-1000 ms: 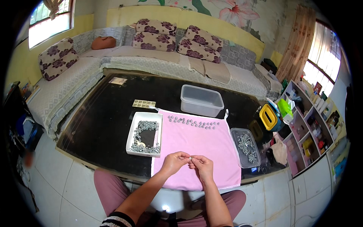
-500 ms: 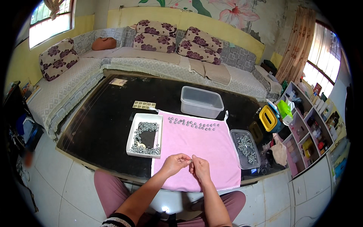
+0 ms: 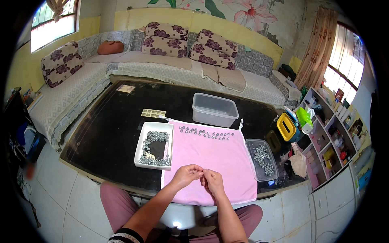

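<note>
My left hand [image 3: 188, 175] and my right hand [image 3: 213, 182] meet above the near part of a pink cloth [image 3: 190, 152]. Both are closed in a pinch, fingertips together; whatever small piece sits between them is hidden. Left of the cloth, a white box [image 3: 137, 156] holds many small round metal nuts [image 3: 156, 162]. On the right, a shallow clear plastic tray [image 3: 272, 177] contains a heap of small metal bolts [image 3: 263, 160]. Small metal pieces [image 3: 208, 134] stand in two rows along the cloth's far edge.
An open clear plastic container [image 3: 214, 117] stands beyond the cloth on the black table [image 3: 109, 121]. A gold-coloured card [image 3: 153, 113] lies behind the white box. At the table's right end is a yellow-topped box [image 3: 287, 126], beside a shelf unit [image 3: 320, 150]. A sofa [image 3: 142, 65] runs behind.
My hands stay pinched together in nearly the same place, with the fingertips slightly shifted. The small bit of metal that showed between them is now out of sight. The view has shifted very slightly.
</note>
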The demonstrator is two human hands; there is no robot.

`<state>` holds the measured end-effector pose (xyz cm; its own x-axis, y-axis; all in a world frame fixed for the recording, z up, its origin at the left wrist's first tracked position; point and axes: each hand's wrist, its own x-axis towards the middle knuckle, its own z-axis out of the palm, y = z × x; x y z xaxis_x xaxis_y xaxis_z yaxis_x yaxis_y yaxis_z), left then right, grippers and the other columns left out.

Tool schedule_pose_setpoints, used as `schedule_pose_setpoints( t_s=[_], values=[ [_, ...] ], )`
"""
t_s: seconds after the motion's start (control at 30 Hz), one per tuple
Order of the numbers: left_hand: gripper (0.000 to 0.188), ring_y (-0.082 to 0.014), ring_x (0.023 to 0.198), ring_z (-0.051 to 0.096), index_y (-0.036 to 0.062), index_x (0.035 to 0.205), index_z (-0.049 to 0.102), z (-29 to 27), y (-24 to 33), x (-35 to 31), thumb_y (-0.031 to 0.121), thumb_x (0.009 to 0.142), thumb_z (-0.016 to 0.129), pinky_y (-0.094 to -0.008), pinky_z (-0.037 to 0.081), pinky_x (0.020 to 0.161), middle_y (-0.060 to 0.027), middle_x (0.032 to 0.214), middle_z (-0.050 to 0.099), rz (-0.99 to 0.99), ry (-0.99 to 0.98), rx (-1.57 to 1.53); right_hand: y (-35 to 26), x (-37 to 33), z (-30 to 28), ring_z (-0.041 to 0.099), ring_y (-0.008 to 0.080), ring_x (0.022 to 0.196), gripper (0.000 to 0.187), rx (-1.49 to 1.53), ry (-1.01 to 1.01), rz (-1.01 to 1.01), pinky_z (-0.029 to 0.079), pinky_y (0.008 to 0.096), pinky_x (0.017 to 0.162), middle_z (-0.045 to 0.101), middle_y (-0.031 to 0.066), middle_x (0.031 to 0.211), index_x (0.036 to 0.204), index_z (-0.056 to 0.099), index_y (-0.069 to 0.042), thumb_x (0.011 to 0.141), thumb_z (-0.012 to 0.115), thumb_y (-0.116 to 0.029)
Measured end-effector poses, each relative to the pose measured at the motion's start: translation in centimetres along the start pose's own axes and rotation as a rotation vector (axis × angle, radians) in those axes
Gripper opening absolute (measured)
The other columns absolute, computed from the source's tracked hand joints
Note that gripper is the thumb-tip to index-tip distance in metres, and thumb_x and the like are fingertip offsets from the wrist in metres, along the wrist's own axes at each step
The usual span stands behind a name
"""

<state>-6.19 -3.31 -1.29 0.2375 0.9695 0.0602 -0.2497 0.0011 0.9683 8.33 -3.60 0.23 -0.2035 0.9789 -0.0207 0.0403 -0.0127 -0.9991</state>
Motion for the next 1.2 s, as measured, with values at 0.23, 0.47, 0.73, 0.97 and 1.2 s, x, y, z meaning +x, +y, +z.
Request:
schedule_pose_setpoints(
  t_s=[0.23,0.47,0.73,0.97,1.2],
  values=[
    [0.018,-0.0106,0.073,0.058,-0.0038,0.096,0.058,0.0,0.7,-0.2,0.005,0.080,0.060,-0.0221,0.048,0.066,-0.0066,0.081,0.061,-0.059,-0.019,-0.025,0.2,-0.1,-0.2,0.045,0.0087,0.048,0.036,0.089,-0.013,-0.002,0.036,0.0225,0.044,0.050,0.0028,0.055,0.063,0.053,-0.001,0.090,0.043,-0.024],
    [0.017,-0.0095,0.071,0.058,-0.0032,0.093,0.059,0.2,0.5,-0.3,0.007,0.079,0.062,-0.0214,0.048,0.064,-0.0060,0.078,0.062,-0.026,0.054,0.004,-0.4,0.0,0.2,0.044,0.0083,0.044,0.037,-0.055,0.041,0.022,0.033,0.0210,0.040,0.049,0.0029,0.052,0.065,0.053,-0.003,0.090,0.043,-0.028],
    [0.017,-0.0074,0.068,0.057,-0.0022,0.091,0.061,0.1,-0.1,0.0,0.009,0.079,0.063,-0.0203,0.047,0.063,-0.0043,0.075,0.062,-0.001,0.085,0.044,-0.4,-0.1,0.5,0.042,0.0062,0.041,0.032,-0.072,0.105,-0.059,0.032,0.0196,0.036,0.049,0.0013,0.051,0.067,0.053,-0.003,0.089,0.046,-0.025],
    [0.015,-0.0078,0.069,0.058,-0.0025,0.091,0.060,0.1,0.1,-0.1,0.008,0.080,0.061,-0.0205,0.047,0.063,-0.0043,0.075,0.062,0.013,0.079,0.054,-0.6,-0.1,0.6,0.042,0.0054,0.041,0.031,-0.091,0.108,-0.064,0.031,0.0190,0.035,0.049,0.0014,0.051,0.067,0.053,-0.004,0.089,0.047,-0.025],
    [0.017,-0.0097,0.071,0.059,-0.0037,0.093,0.059,0.1,0.5,-0.2,0.005,0.079,0.061,-0.0212,0.048,0.065,-0.0069,0.079,0.062,-0.039,0.038,0.030,-0.5,-0.2,0.3,0.042,0.0055,0.042,0.031,-0.047,0.073,-0.012,0.031,0.0186,0.037,0.050,0.0016,0.052,0.068,0.053,-0.005,0.090,0.046,-0.025]
  ],
)
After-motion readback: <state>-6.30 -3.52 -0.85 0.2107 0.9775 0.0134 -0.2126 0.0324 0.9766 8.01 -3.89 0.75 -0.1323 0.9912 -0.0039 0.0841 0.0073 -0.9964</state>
